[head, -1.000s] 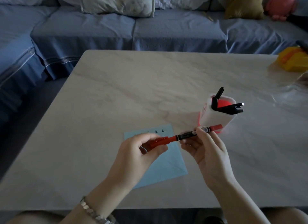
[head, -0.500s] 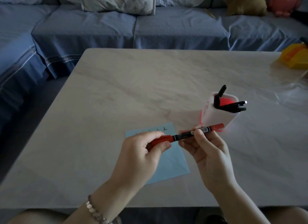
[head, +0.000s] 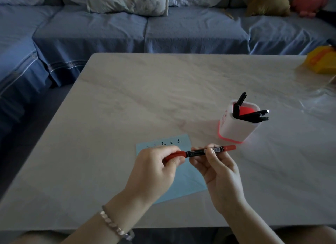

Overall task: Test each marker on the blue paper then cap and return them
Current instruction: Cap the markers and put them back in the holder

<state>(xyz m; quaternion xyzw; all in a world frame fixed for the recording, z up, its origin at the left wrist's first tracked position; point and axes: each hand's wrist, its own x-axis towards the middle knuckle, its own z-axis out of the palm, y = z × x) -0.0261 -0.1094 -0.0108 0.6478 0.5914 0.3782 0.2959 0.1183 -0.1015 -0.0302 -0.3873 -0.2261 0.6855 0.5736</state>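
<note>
A red marker with a black middle lies level between both hands, just above the blue paper. My left hand is closed around its red left end, which looks like the cap. My right hand pinches the black barrel with fingers and thumb. The paper lies on the marble table under my hands and carries several small dark marks along its far edge. Behind and to the right stands a white and red pen holder with black markers leaning out of it.
The pale marble table stretches far ahead. A yellow object sits at its far right corner, and clear plastic film lies near the right edge. A blue sofa with cushions runs behind and to the left.
Both hands stay on the red marker; my left hand has closed further over its red end. The marker sits at nearly the same place and angle.
</note>
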